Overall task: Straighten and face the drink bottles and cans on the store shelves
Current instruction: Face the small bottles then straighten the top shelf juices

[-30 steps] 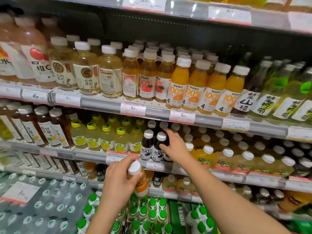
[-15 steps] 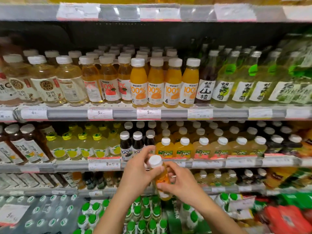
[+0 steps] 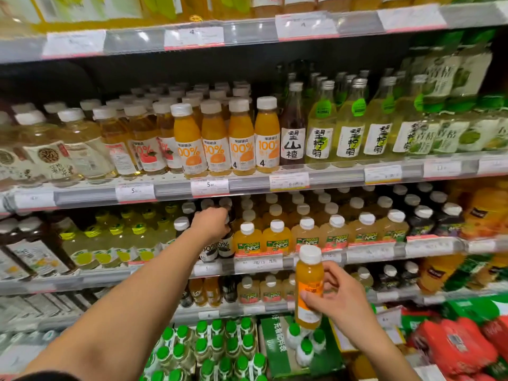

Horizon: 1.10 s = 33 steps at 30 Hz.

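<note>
My right hand (image 3: 339,301) holds a small orange juice bottle (image 3: 309,287) with a white cap upright in front of the lower shelves. My left hand (image 3: 211,224) reaches into the middle shelf and its fingers curl over the top of a dark bottle (image 3: 225,244) with a 100% label. Another dark bottle (image 3: 181,225) stands just left of that hand. A row of orange NFC juice bottles (image 3: 277,237) stands to the right of the dark ones.
The shelf above carries orange 100% juice bottles (image 3: 242,138), a dark hawthorn bottle (image 3: 292,133) and green lemon drinks (image 3: 349,127). Green-capped bottles (image 3: 220,345) fill the bottom. Red packs (image 3: 456,345) lie at lower right. Price-tag rails (image 3: 209,187) edge each shelf.
The orange bottle passed from both hands to my right hand alone. My left hand let go and reached up to the dark bottles on the middle shelf. The view tilted upward.
</note>
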Tool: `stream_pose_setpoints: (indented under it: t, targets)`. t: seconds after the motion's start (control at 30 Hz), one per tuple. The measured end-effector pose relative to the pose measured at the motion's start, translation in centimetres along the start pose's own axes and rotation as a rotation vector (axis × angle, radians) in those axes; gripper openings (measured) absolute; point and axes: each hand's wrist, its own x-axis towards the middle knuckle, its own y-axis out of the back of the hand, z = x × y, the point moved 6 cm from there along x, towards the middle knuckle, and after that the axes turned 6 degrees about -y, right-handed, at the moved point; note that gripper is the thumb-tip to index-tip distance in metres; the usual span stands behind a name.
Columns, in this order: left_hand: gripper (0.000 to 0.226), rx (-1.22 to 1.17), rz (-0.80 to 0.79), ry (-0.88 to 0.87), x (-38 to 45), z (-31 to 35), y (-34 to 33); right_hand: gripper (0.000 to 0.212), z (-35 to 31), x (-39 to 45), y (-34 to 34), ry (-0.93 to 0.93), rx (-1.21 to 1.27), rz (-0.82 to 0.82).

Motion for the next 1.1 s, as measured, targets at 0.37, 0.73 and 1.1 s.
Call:
stream_pose_setpoints:
  t: [0.37,0.73,1.1]
  targets:
    - [0.02,0.039,-0.075,-0.085,2.1,-0.8,-1.4,0.041,1.1,-1.6,2.9,-0.033,0.056,0.05]
    - [0.045,-0.05,0.094,-0.018,0.8,-4.8,-1.5,0.044,0.4,-0.5,1.3,-0.004,0.075,0.052]
    - [0.051,-0.082,0.133,0.101,-2.9,-11.4,-1.6,0.038,-1.3,0.9,-2.7,0.009,-0.003,-0.035]
